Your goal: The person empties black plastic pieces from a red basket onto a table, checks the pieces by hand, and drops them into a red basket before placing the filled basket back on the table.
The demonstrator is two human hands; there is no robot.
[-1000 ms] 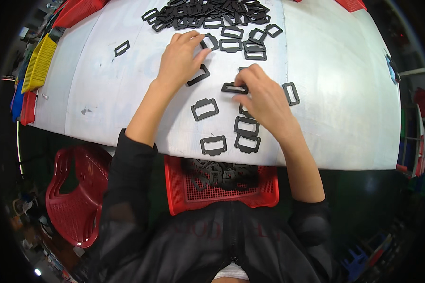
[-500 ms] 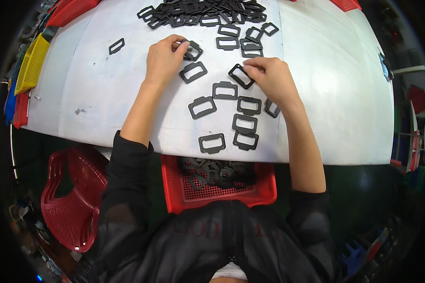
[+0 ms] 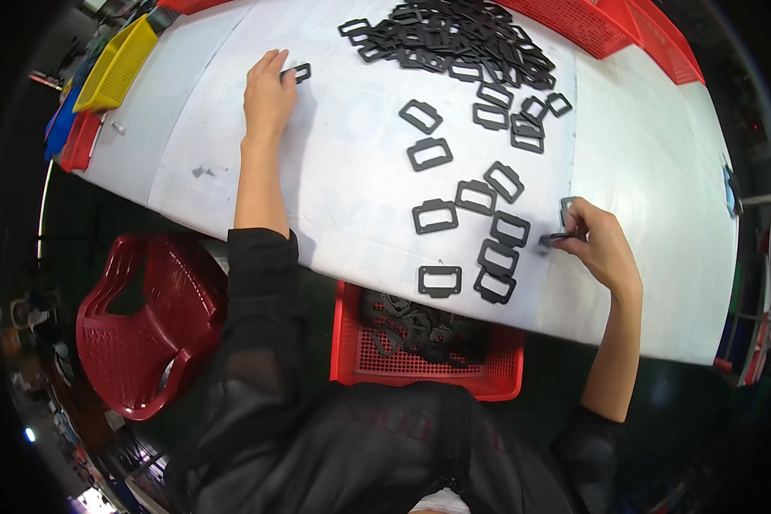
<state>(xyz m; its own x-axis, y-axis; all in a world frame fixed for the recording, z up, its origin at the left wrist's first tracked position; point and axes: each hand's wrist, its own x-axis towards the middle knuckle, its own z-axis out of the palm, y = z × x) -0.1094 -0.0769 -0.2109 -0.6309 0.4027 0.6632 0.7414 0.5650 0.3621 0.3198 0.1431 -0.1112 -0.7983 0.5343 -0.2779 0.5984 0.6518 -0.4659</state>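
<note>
My left hand [image 3: 270, 96] is at the far left of the table, its fingers stretched and apart beside a lone black rectangular frame [image 3: 301, 73]. The thumb overlaps that frame's near end. At the right, my right hand [image 3: 601, 240] pinches a dark frame [image 3: 557, 241], tilted and blurred by motion. Another frame [image 3: 566, 207] shows partly behind its fingers. Between my hands, several flat black frames lie apart or overlapping, among them one with a tab [image 3: 505, 182] and one near the front edge [image 3: 439, 281].
A heap of black frames [image 3: 454, 38] covers the far middle of the white table [image 3: 343, 188]. Red baskets [image 3: 591, 26] stand at the back, a yellow one [image 3: 120, 64] at the left. Below the edge are a red basket [image 3: 428, 381] with dark pieces and a maroon chair [image 3: 150, 325].
My left hand has left one frame lying and moved left to the lone frame. My right hand has let go of its frame and moved nearer and right, pinching another. The view has shifted.
</note>
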